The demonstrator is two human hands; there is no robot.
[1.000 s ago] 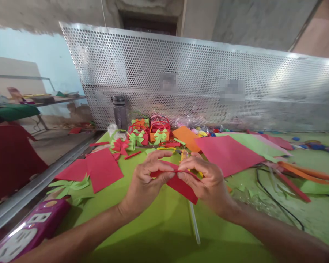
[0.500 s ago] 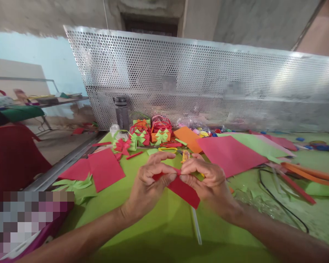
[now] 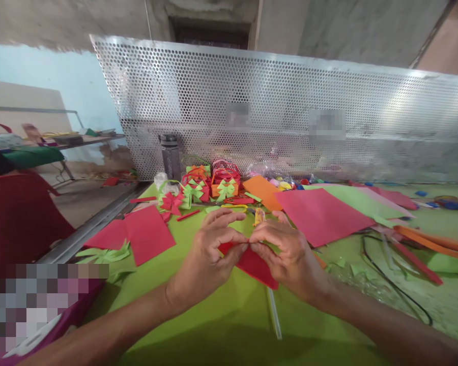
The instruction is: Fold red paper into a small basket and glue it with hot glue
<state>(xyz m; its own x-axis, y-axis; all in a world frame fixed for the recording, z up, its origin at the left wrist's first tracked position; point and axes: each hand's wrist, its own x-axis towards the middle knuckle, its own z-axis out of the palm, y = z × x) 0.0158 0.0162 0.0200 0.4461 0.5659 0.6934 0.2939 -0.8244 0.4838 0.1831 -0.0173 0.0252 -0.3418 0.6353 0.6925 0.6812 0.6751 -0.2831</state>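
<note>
Perforated metal panel (image 3: 221,86), rows of round holes, stands behind the table (image 3: 198,330); table surface matte green. Large pinkish-red sheet (image 3: 324,216), flat, straight-edged, lies toward the right. Left hand (image 3: 209,249) and right hand (image 3: 290,254) nearly meet, each pinching the upper edge of a bent red piece (image 3: 254,269) between thumb and forefinger, held above the table. Translucent stick (image 3: 275,315), straight and slender, lies just nearer the wearer.

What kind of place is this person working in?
Perhaps a small craft workshop: the left hand and right hand pinch a red piece, with little bow-trimmed bags and a large pink sheet beyond.
</note>
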